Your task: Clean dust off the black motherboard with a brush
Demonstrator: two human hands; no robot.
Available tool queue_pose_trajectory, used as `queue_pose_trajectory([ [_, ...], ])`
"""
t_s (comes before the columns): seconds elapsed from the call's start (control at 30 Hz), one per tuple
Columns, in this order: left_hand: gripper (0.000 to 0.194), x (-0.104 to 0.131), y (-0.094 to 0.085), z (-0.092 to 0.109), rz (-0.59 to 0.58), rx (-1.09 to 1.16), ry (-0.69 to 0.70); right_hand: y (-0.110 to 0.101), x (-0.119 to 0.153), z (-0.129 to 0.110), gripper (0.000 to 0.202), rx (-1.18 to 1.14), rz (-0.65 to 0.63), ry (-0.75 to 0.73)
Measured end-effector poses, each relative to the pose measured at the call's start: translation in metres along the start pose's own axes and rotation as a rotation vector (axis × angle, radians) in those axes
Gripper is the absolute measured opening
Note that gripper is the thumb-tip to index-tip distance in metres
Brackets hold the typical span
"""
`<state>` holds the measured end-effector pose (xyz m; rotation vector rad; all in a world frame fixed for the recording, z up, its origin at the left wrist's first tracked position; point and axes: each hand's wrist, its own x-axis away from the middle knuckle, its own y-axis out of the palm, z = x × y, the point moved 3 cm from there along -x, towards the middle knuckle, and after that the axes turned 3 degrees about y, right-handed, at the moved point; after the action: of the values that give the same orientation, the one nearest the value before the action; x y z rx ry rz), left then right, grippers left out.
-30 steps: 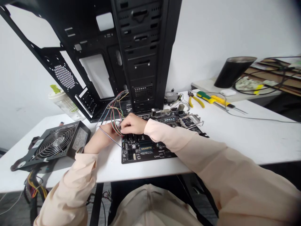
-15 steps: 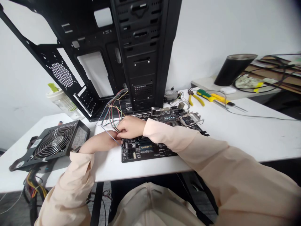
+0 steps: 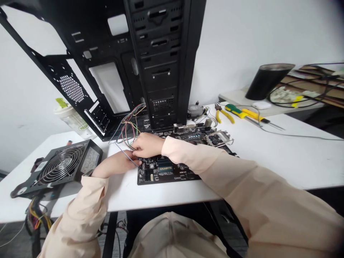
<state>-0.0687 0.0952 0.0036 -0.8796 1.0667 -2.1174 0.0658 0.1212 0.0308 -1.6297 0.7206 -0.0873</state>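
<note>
A black Gigabyte motherboard lies flat on the white table, its left edge under my hands. Thin coloured wires loop out of the bottom of the black computer case and run down to my fingers. My right hand is closed on these wires above the board's left edge, fingers pinched. Beside and partly under it, my left hand is closed around the wire ends at the board's corner, with a blue-grey wire crossing its fingers. The wire tips are hidden between the hands.
A power supply with a fan grille sits at the left. Behind it stands a clear cup. Pliers, screwdrivers and a CPU cooler lie to the right of the case. A black tumbler stands farther right.
The left thumb has shifted slightly toward the motherboard's edge. Both hands stay on the wires in nearly the same place, and the whole view has tilted a little.
</note>
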Motion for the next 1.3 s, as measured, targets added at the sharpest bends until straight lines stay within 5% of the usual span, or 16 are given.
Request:
queue_pose_trajectory([
  [0.6, 0.027, -0.001, 0.001, 0.007, -0.006, -0.004, -0.071, -0.001, 0.007, -0.008, 0.020, 0.100, -0.022, -0.029],
  [1.3, 0.027, -0.002, 0.001, 0.016, -0.045, 0.047, -0.234, -0.001, 0.003, 0.004, 0.024, -0.077, -0.077, 0.192],
])
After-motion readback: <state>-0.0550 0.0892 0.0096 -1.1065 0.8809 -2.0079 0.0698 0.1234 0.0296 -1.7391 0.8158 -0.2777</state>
